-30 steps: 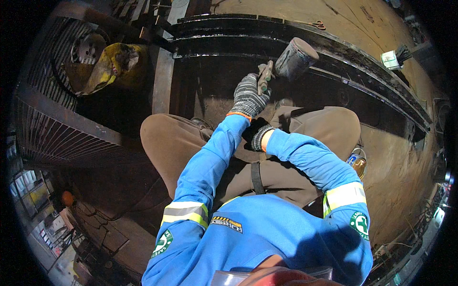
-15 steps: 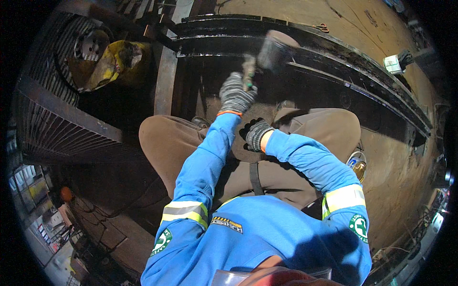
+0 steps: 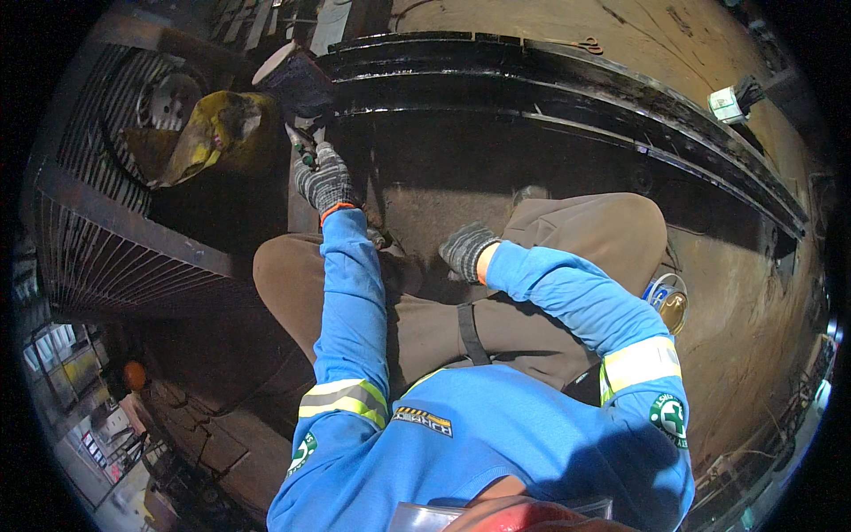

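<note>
Swinging left, left hand [image 3: 326,180] grips hammer [image 3: 297,84] (right hand [image 3: 467,251] lowered)

Both hands, left hand [image 3: 326,182] and right hand [image 3: 467,251], wear grey knit gloves; the left has an orange cuff. Blue long sleeves carry yellow-silver reflective bands and round green emblems. Trousers are brown.

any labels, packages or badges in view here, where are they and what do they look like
Round tin: beside the right knee on the floor, blue-and-white label, gold top.
Small box: upper right by the black steel beam, white with green.
Round badge: right sleeve, white and green.
Round badge: left sleeve, green and white.
Chest patch: blue shirt front, dark rectangle with yellow.
</note>
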`<state>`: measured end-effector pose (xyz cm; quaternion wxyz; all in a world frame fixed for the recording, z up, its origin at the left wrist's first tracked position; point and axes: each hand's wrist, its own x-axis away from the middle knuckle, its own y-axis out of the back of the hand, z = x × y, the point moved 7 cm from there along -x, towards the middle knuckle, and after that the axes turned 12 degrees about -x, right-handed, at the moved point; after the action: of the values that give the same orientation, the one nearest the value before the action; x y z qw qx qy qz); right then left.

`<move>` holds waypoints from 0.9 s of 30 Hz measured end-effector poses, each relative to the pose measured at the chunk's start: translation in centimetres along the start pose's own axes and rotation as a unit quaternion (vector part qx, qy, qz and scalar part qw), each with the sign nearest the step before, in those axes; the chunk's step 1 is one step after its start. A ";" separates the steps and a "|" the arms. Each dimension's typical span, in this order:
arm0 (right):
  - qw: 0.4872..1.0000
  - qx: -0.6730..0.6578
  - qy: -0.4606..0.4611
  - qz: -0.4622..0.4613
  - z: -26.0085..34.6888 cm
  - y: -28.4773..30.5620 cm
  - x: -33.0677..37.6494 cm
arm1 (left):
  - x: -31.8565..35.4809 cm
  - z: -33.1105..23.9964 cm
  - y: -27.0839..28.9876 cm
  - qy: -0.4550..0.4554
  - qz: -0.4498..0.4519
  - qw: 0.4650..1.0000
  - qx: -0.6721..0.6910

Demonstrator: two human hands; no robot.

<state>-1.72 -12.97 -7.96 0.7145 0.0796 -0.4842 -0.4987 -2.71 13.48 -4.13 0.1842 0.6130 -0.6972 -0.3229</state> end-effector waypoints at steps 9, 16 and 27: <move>0.999 0.022 0.003 -0.033 -0.9 -1.2 -0.6 | 4.1 -3.4 -3.4 -0.137 0.046 0.985 -0.100; 0.998 0.043 -0.014 -0.052 -1.2 -1.0 1.0 | 14.7 -11.8 -7.4 -0.274 0.317 0.901 -0.110; 0.997 0.025 -0.073 0.029 -2.9 -2.0 0.9 | 18.9 -14.3 -7.9 -0.312 0.366 0.873 -0.079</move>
<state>-0.76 -15.74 -10.09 0.6889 0.0466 -0.5499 -0.4700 9.04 -8.42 -1.71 0.1098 0.1643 -0.8651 -0.4611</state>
